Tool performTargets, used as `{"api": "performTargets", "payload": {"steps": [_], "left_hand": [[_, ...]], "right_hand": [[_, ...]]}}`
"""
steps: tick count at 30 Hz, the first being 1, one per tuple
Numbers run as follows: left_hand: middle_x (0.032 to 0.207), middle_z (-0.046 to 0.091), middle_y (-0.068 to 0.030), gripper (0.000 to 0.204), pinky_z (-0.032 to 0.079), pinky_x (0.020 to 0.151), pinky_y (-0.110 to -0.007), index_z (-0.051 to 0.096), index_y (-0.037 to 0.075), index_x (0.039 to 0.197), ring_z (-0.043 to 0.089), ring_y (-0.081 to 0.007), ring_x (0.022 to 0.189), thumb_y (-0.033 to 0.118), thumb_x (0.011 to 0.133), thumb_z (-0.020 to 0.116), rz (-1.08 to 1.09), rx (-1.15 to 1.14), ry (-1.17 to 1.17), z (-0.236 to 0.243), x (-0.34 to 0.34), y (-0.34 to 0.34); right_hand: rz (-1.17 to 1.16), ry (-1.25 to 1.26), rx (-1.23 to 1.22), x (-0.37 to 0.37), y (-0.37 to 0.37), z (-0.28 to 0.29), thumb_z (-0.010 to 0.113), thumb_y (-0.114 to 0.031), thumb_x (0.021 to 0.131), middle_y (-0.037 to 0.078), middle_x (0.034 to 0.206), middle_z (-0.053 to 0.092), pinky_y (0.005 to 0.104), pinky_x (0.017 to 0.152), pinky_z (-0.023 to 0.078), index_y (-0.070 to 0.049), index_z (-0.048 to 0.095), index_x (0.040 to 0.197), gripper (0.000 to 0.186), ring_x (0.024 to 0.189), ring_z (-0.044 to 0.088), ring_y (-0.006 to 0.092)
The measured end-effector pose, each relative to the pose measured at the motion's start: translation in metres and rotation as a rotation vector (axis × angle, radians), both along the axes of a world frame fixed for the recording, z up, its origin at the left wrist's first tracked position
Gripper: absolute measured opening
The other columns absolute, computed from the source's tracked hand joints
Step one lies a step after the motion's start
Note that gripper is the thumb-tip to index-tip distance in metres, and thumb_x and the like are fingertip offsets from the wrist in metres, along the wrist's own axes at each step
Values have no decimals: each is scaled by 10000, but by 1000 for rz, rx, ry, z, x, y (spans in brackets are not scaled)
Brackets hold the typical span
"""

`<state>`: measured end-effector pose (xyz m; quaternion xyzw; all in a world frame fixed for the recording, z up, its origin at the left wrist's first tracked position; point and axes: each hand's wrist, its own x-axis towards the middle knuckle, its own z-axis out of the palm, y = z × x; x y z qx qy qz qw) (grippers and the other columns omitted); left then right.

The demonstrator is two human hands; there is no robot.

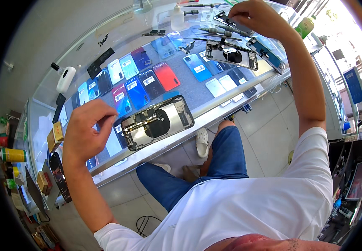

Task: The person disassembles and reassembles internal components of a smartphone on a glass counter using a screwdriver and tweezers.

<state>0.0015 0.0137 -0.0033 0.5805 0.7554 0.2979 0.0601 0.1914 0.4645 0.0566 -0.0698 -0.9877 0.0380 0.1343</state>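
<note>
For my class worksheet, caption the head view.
Left hand beside an opened phone, right hand near dark parts, over a glass counter.

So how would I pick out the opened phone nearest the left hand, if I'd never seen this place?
Find the glass counter's front edge, nearest the blue shorts. There, just right of the left hand, is the opened phone. Unlike the red phone farther back, its silver inside and round black patch are bare.
</note>
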Motion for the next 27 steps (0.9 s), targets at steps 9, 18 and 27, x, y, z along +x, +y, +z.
{"api": "performTargets", "payload": {"steps": [9, 18, 27], "left_hand": [[832, 689, -120, 58, 503, 634, -307, 724, -38, 905, 651, -204, 688, -54, 851, 710, -31, -1, 12, -2, -4, 1], [922, 680, -85, 282, 510, 723, -314, 744, 24, 1106, 640, -196, 792, 11, 825, 751, -180, -13, -1, -7, -10, -11], [1191, 607, -18, 1025, 477, 810, -324, 559, 199, 1572, 548, -188, 930, 112, 620, 931, -156, -122, -74, -4, 8, -19]], "right_hand": [[-63, -112, 227, -6, 2, -48, 771, -150, 968, 136, 1054, 773, 415, 872, 594, -45, 783, 1050, 134, 935, 743, 298], [-99, -148, 127, -8, -10, -50, 776, -134, 953, 139, 904, 735, 442, 776, 539, -43, 647, 999, 165, 833, 712, 337], [67, -101, 119, -9, 13, -58, 674, -21, 999, 143, 899, 693, 430, 745, 521, -65, 598, 1101, 135, 812, 673, 294]]}}
